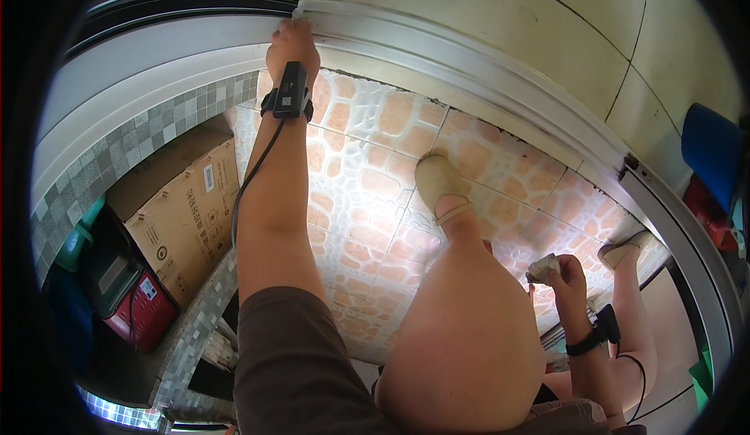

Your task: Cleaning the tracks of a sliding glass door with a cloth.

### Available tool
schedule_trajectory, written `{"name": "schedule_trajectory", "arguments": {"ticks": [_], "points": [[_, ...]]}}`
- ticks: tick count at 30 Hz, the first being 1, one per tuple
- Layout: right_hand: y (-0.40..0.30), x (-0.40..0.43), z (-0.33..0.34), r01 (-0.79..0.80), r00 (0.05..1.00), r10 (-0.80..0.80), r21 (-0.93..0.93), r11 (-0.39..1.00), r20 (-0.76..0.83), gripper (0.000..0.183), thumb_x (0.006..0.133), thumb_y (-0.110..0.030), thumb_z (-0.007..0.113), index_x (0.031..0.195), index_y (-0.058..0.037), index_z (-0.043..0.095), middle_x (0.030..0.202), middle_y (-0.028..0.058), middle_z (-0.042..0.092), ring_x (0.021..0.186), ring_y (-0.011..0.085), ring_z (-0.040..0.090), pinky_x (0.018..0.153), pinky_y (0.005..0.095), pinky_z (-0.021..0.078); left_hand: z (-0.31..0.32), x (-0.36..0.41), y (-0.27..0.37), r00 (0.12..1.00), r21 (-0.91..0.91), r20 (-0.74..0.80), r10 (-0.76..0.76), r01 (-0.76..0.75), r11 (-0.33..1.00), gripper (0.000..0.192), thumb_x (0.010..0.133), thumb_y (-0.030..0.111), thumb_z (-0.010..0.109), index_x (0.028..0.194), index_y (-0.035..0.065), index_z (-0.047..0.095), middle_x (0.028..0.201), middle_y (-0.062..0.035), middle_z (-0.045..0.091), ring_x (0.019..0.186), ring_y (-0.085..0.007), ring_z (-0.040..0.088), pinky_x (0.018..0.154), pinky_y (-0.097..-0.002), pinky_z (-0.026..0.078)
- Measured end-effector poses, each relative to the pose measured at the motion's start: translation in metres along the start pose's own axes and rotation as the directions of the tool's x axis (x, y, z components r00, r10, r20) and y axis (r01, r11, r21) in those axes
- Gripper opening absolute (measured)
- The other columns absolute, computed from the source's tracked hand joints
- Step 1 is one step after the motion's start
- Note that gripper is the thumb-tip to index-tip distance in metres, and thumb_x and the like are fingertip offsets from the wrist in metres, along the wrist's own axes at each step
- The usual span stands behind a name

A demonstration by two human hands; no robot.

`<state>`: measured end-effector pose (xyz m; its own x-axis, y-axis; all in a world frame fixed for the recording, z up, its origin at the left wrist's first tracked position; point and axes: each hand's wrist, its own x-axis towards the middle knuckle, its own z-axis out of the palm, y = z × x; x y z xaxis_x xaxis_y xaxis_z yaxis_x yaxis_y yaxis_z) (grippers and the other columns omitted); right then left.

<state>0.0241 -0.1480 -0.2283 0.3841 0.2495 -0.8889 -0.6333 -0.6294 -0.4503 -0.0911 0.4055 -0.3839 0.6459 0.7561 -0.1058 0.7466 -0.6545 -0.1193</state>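
My left hand (pixel 294 45) reaches far forward and is closed at the end of the white door frame (pixel 193 39), where it meets the sliding-door track (pixel 422 39). Its fingertips are hidden by the back of the hand. A small crumpled greyish-white cloth or tissue (pixel 542 268) is pinched in the fingers of my right hand (pixel 569 280), beside my bent knee and above the floor. Each wrist wears a black strap with a small device (pixel 291 90) and a cable.
Stone-patterned floor tiles (pixel 375 183) lie below me. At left, a cardboard box (pixel 184 218) and a red-and-black appliance (pixel 137 306) stand on a dark counter edged with mosaic tile (pixel 193 318). Blue and red plastic items (pixel 710 154) are beyond the track, at right.
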Motion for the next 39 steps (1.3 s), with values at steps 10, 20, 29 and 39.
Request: {"name": "schedule_trajectory", "arguments": {"ticks": [10,20,29,39], "points": [[0.002,0.003,-0.003,-0.006,1.0,0.006,-0.015,1.0,0.006,0.017,0.086,0.003,0.048,0.103,0.0021,0.048,0.097,0.012,0.062,0.088,0.0195,0.064,0.084,0.0341,0.0533,0.028,0.002,-0.026,0.953,-0.292,-0.297,0.059,-0.15,0.945,0.014,0.082,0.002,0.05,0.089,0.0047,0.062,0.093,-0.0164,0.063,0.091,-0.038,0.062,0.075,-0.0458,0.052],[0.012,0.002,-0.003,0.005,1.0,-0.004,-0.022,1.0,0.008,0.015,0.086,0.003,0.049,0.101,0.0017,0.048,0.096,0.0119,0.062,0.088,0.019,0.064,0.084,0.0333,0.0529,0.012,0.007,-0.018,0.985,0.024,-0.09,0.146,-0.144,0.989,0.014,0.087,0.008,0.047,0.092,0.0081,0.06,0.097,-0.0145,0.061,0.095,-0.0363,0.061,0.076,-0.0436,0.054],[0.0,0.002,0.018,-0.016,0.998,0.012,0.06,0.998,0.068,0.015,0.089,0.001,0.051,0.104,0.0027,0.05,0.095,0.0109,0.064,0.086,0.0179,0.065,0.081,0.0303,0.0533,0.016,-0.018,0.048,0.846,-0.278,-0.104,0.523,-0.53,0.801,0.015,0.083,0.006,0.05,0.092,0.0059,0.062,0.09,-0.0126,0.059,0.091,-0.032,0.057,0.08,-0.0423,0.048],[0.001,-0.004,0.011,-0.02,0.998,0.023,-0.055,0.998,0.063,0.019,0.087,-0.001,0.054,0.105,0.003,0.051,0.095,0.0108,0.064,0.085,0.015,0.064,0.076,0.0263,0.0516,-0.013,-0.075,0.214,0.691,-0.419,-0.123,0.712,-0.687,0.594,0.004,0.075,0.009,0.058,0.075,0.0061,0.061,0.085,-0.0108,0.061,0.084,-0.0313,0.06,0.072,-0.0413,0.05]]}}
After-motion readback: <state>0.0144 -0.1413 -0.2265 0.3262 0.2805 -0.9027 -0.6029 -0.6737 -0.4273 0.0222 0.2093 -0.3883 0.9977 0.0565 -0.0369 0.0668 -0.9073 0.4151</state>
